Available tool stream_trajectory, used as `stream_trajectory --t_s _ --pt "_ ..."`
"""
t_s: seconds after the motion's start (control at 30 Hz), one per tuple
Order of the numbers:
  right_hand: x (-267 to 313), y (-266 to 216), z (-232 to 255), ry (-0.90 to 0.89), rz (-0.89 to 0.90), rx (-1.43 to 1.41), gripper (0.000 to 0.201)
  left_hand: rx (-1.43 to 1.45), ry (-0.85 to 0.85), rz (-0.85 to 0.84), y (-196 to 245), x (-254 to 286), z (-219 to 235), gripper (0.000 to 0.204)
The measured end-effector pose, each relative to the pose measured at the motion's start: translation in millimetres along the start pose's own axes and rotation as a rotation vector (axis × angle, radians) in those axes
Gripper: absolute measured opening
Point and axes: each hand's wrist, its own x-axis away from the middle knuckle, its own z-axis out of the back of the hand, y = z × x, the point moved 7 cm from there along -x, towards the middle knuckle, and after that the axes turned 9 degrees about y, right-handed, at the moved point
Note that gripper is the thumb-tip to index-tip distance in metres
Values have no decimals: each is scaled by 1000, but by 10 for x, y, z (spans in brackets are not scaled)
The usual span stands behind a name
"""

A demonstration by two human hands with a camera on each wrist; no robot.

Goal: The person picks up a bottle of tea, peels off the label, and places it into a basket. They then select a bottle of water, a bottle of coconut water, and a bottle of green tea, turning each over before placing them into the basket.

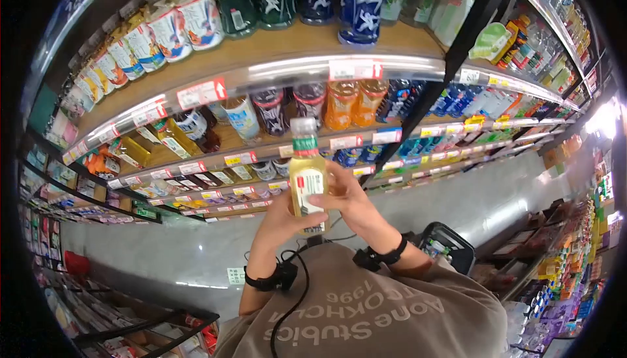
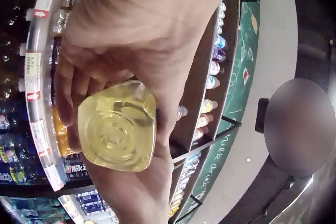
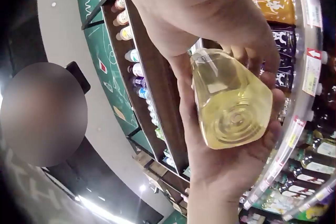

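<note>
We see a clear plastic drink bottle filled with pale yellow liquid, held upright in front of the store shelves. It has a translucent white cap, a green band at the neck and a white-and-green label on its body. From the wrist views, its squarish, rounded base shows moulded concentric rings, and the liquid fills the body evenly.

Tiered store shelves lined with price tags; loaded with upright drink bottles in rows, tier upon tier.
</note>
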Motion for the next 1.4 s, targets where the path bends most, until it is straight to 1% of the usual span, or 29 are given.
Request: stream_trajectory --t_s 0.07,0.1,0.2,0.37,0.47,0.57,0.7,0.8,0.83,0.9,0.93,1.0,1.03,1.13,1.17,1.27,1.3,1.4 --pt "-9 28 -45 2 4 7 75 -9 -16 -34 -22 -2 53 62" --pt "-27 33 -72 -1 27 43 77 -28 -6 -121 37 2 71 62" --pt "-43 -32 -231 -16 -2 36 78 22 -11 -38 53 33 139 61" --pt "-145 36 -367 -93 -17 74 75 94 62 -114 58 97 244 59" --pt "-166 129 -469 -143 -45 50 76 28 153 -115 -47 190 376 57" --pt "-161 139 -571 -200 -30 101 78 50 146 -106 9 287 423 61" --pt "-143 80 -624 -252 18 113 81 6 166 -174 112 319 441 69" --pt "-139 54 -550 -211 38 85 81 -13 152 -153 118 294 389 71" --pt "-91 11 -503 -185 -35 95 83 -8 125 -127 96 261 355 70" --pt "-68 49 -282 -148 8 60 84 22 67 -75 73 149 198 68" --pt "-33 43 -152 -125 28 30 84 23 4 -62 54 75 82 68" --pt "109 -152 113 -21 103 34 85 18 -122 -27 -5 -90 -178 68" --pt "201 -247 262 32 139 34 85 31 -194 -62 -45 -207 -359 68" --pt "490 -487 837 245 206 46 84 23 -410 46 3 -430 -1072 67" --pt "618 -622 986 316 262 44 85 4 -514 13 14 -510 -1313 66" --pt "1005 -861 1462 503 349 75 86 -83 -752 78 78 -627 -2009 65" --pt "1138 -935 1593 545 388 36 88 -143 -768 54 13 -680 -2167 65" --pt "1474 -1088 1938 635 395 -32 89 -89 -846 129 -112 -674 -2739 65"
